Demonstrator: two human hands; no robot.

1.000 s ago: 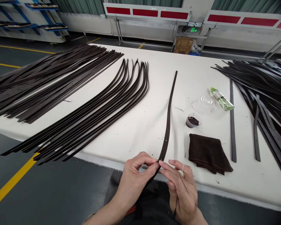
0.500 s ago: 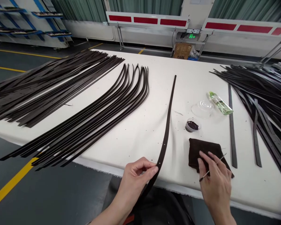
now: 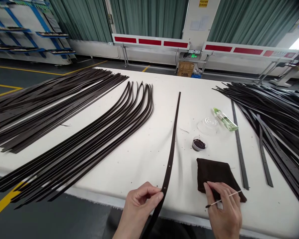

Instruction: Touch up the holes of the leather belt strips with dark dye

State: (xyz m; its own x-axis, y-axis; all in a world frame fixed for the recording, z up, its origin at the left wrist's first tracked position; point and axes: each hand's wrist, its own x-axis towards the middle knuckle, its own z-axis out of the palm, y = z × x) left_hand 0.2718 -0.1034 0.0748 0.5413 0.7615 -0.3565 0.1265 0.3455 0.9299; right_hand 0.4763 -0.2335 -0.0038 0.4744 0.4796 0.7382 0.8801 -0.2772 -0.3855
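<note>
My left hand [image 3: 142,205] pinches a long dark strap [image 3: 169,165] between thumb and fingertips near the table's front edge. The strap has small holes along it; its far end lies out on the table and its near end drops toward my lap. In my right hand [image 3: 224,205] is a cotton swab [image 3: 235,193], a thin pale stick with a dark tip pointing left. The right fingertips are at the near edge of a folded dark brown cloth [image 3: 211,171]. Beyond the cloth sits a small clear cup [image 3: 198,144] of dark paste.
A clear lid [image 3: 208,126] and a green bottle [image 3: 225,119] lie behind the cup. Bundles of straps [image 3: 97,132] cover the left of the white table [image 3: 149,159], and a large pile [image 3: 271,122] lies at the right. Shelving [image 3: 27,36] stands far left.
The view has tilted upward, so the table sits lower. My right hand, with the swab, has drawn back from the cloth's middle to its near edge. My left hand keeps its pinch on the strap.
</note>
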